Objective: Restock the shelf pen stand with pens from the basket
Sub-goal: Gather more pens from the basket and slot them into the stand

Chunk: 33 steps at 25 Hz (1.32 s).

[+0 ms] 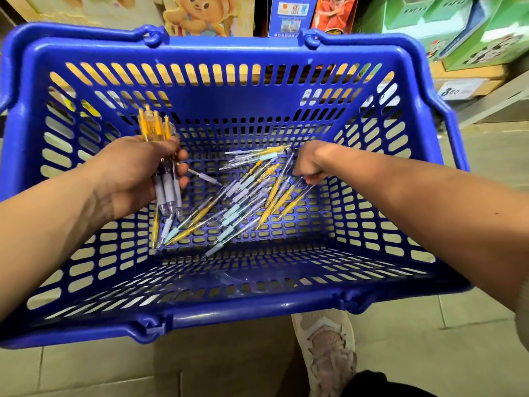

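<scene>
one blue slotted plastic basket (229, 310) holds everything. inside it at the left, the left hand (134, 173) grips a bunch of about four clear yellow-cored pens (156, 124). on its floor lie roughly twenty loose pens (243, 202); the right hand (307, 164) curls its fingers round some. right of the basket, a shelf tag (455, 90) reads "380".

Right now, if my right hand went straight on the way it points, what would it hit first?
The loose pens on the basket floor; your right hand points down into that pile, fingertips at its edge. Depth is unclear, so contact may have begun.
</scene>
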### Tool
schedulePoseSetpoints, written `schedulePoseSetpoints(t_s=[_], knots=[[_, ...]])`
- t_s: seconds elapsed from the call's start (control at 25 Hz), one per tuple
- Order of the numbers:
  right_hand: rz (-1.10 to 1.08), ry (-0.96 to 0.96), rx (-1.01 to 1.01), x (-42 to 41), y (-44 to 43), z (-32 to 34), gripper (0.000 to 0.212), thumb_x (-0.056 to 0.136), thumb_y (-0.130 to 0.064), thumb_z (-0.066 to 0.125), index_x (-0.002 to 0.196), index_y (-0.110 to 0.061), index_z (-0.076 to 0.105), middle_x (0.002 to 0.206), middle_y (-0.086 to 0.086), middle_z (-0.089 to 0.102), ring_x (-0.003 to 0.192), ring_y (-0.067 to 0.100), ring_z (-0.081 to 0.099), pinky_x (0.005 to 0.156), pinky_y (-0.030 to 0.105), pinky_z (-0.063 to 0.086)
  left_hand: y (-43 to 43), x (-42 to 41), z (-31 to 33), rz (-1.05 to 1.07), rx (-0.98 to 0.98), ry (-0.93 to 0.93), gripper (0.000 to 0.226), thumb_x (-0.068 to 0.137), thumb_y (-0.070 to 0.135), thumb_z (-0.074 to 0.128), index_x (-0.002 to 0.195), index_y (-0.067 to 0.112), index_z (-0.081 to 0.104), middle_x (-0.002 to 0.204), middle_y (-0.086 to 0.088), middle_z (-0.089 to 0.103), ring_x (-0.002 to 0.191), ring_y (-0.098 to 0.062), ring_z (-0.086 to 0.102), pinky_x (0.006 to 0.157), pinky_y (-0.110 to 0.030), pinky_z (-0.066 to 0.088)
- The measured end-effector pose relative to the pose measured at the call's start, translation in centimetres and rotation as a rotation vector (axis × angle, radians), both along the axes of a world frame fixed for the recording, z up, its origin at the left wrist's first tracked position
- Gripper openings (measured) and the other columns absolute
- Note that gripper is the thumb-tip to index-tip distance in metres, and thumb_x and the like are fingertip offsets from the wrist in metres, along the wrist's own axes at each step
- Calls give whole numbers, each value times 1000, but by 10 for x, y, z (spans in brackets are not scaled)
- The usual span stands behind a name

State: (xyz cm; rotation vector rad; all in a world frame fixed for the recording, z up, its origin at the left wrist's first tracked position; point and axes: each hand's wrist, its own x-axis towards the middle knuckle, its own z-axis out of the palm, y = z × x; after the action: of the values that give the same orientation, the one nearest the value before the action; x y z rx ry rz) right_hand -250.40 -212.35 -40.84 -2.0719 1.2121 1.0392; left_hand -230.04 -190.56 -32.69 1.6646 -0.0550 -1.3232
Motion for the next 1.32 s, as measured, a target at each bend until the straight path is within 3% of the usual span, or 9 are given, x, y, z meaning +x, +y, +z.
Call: schedulePoseSetpoints(t_s=[0.2, 0.36, 0.48, 0.56, 0.68, 0.84, 0.96, 1.16, 1.32], knots=[[0, 182, 99, 8, 7, -5, 31, 105, -10, 46, 74, -7, 51, 40, -1, 55, 28, 7, 47, 34, 16, 39, -1, 0, 1, -5, -3, 2, 12, 106, 19, 51, 99, 19, 60, 74, 3, 67, 63, -11, 64, 58, -31, 60], [164, 112, -149, 5, 1, -8, 31, 93, -5, 63, 62, -9, 61, 63, 3, 55, 58, 15, 53, 67, 29, 48, -2, -3, -2, -11, -6, 2, 13, 106, 19, 52, 96, 19, 60, 73, 3, 67, 61, -11, 64, 57, -30, 60], [251, 63, -150, 2, 1, -9, 28, 93, -10, 62, 65, -9, 60, 70, 3, 57, 70, 20, 54, 68, 31, 49, -3, -4, -4, -13, -8, -4, 10, 105, 20, 54, 97, 18, 60, 73, 3, 67, 61, -11, 65, 58, -30, 60], [268, 0, -151, 0, -1, -6, 13, 93, -15, 61, 85, -8, 69, 77, 4, 64, 68, 20, 60, 63, 28, 50, -3, -5, -4, -14, -2, -6, 10, 105, 21, 55, 98, 18, 60, 73, 3, 68, 61, -11, 65, 58, -30, 60], [383, -175, -222, 5, -7, -9, 28, 98, -14, 49, 115, -12, 70, 109, 6, 71, 97, 24, 68, 78, 32, 55, -4, -4, -3, 1, 6, -6, 10, 105, 20, 55, 97, 18, 61, 72, 3, 69, 60, -11, 66, 58, -31, 60], [374, -443, -116, 10, 12, -13, 33, 96, -8, 49, 119, -28, 62, 96, -7, 67, 83, 15, 68, 66, 25, 54, -4, -3, -4, 15, 5, -2, 9, 105, 20, 56, 98, 18, 61, 72, 2, 69, 59, -11, 66, 58, -31, 60], [398, -448, -177, 14, 23, -19, 47, 96, -7, 54, 138, -28, 53, 118, -4, 60, 104, 19, 61, 90, 36, 55, -5, -2, -7, 24, 8, -6, 9, 105, 20, 56, 98, 17, 62, 71, 2, 69, 59, -11, 65, 57, -31, 60], [327, -447, -165, 12, 16, -19, 47, 87, 7, 52, 117, -28, 55, 116, -3, 64, 88, 20, 64, 72, 37, 58, -3, 1, -9, 29, 6, -3, 10, 104, 20, 57, 96, 17, 64, 72, 2, 70, 59, -11, 66, 57, -31, 60], [379, -449, -117, 6, 14, -22, 47, 80, 10, 61, 101, -28, 45, 108, -4, 46, 81, 22, 57, 69, 41, 55, -2, 2, -10, 24, 6, 8, 10, 104, 20, 57, 97, 16, 64, 73, 2, 70, 60, -12, 66, 59, -32, 60]])
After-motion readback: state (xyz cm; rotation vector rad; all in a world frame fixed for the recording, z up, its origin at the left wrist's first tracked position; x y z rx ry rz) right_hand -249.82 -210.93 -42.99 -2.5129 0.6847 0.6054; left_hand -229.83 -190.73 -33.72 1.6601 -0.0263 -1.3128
